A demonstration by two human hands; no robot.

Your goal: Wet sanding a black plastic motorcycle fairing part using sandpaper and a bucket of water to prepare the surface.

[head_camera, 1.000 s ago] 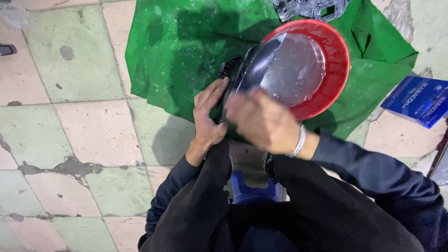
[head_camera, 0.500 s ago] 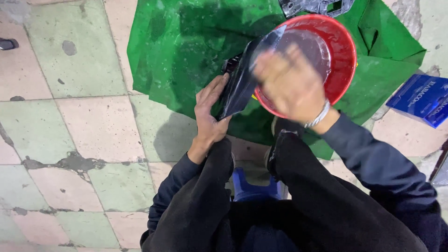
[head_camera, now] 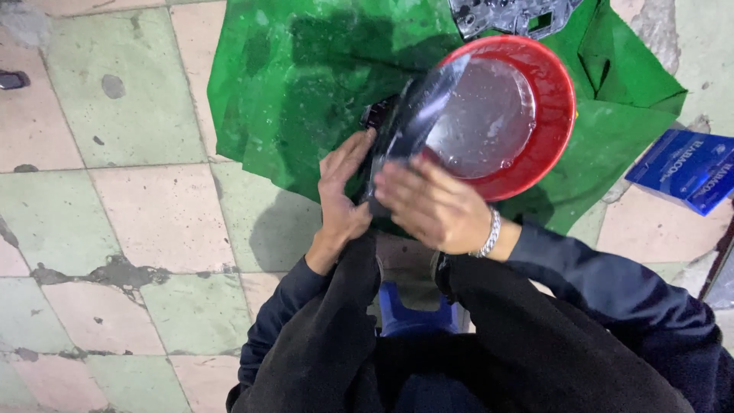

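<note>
Left hand grip closed on dark panel edge; right hand flat across it, covering lower end over red basin.

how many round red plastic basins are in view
1. The round red plastic basin sits on the green sheet, just beyond both hands; none other shows.
</note>
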